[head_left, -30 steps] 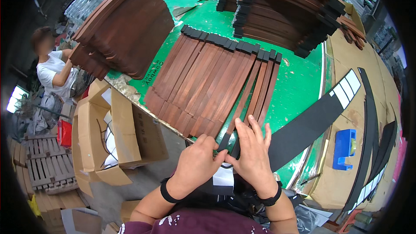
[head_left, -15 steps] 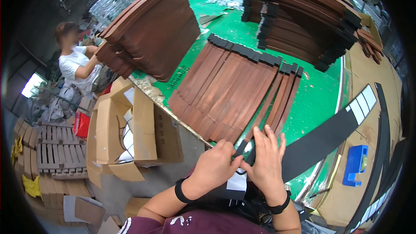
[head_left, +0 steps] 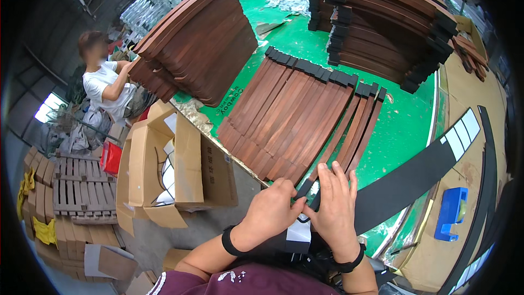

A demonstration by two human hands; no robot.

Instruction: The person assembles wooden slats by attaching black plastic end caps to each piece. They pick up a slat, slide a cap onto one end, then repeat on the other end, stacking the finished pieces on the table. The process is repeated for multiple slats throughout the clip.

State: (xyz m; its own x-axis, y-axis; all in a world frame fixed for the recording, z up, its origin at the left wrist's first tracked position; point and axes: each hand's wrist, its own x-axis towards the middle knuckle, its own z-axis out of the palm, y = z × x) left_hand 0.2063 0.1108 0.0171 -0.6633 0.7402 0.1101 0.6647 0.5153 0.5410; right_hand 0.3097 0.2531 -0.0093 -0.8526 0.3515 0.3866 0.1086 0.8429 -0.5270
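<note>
Reddish-brown wooden slats (head_left: 284, 114) with black-covered far ends lie side by side on the green tabletop (head_left: 401, 125). At their right, a few separate narrow slats (head_left: 360, 123) reach toward me. My left hand (head_left: 271, 205) is closed at the black near end (head_left: 304, 188) of one of these, thumb and fingers pinching it. My right hand (head_left: 335, 202) lies beside it, fingers stretched out over the near ends of the separate slats. Its thumb nearly meets the left thumb. The near ends are partly hidden under my hands. A white piece (head_left: 298, 232) shows just below them.
Tall slat stacks (head_left: 202, 38) (head_left: 382, 33) stand at the far left and far right. A long black strip (head_left: 415, 175) lies right of my hands, near a blue tape dispenser (head_left: 450, 213). An open carton (head_left: 164, 169) stands left. A person in white (head_left: 106, 87) works beyond it.
The view has shifted slightly, so the surroundings sit a little further right and lower. Both hands keep nearly the same place and pose at the slat ends.
</note>
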